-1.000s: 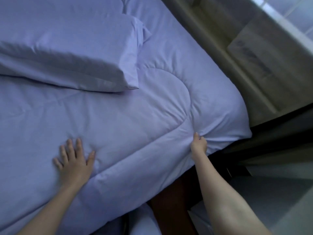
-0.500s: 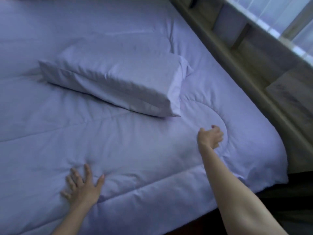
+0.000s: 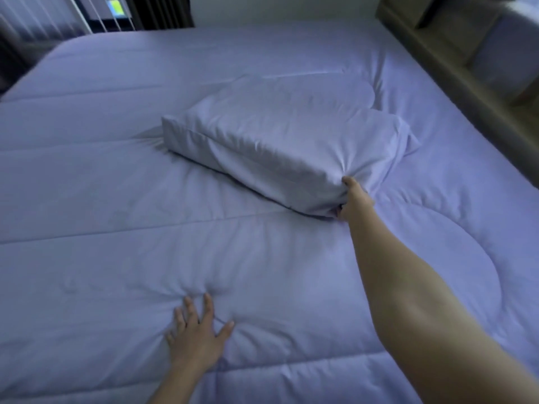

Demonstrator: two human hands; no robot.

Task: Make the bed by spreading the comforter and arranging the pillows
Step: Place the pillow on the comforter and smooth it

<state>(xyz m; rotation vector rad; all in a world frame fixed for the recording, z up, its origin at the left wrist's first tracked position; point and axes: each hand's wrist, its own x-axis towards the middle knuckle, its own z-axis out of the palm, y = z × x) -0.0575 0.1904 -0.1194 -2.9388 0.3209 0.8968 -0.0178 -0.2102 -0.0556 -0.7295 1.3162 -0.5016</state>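
Note:
A lavender quilted comforter (image 3: 122,217) lies spread flat over the whole bed. One pillow (image 3: 280,144) in a matching lavender case rests on it near the middle, lying at an angle. My right hand (image 3: 354,201) reaches forward and grips the pillow's near right corner, bunching the fabric. My left hand (image 3: 197,335) presses flat on the comforter near the front edge, fingers spread, denting the quilt around it.
A wooden headboard shelf unit (image 3: 466,53) runs along the bed's right side. Beyond the far edge of the bed are dark curtains (image 3: 163,10) and a white rack (image 3: 99,16) at the top left.
My right hand let go of the comforter's corner edge, moved forward across the quilt and took hold of the pillow's corner. My view lifted toward the far side. The left hand stayed pressed down.

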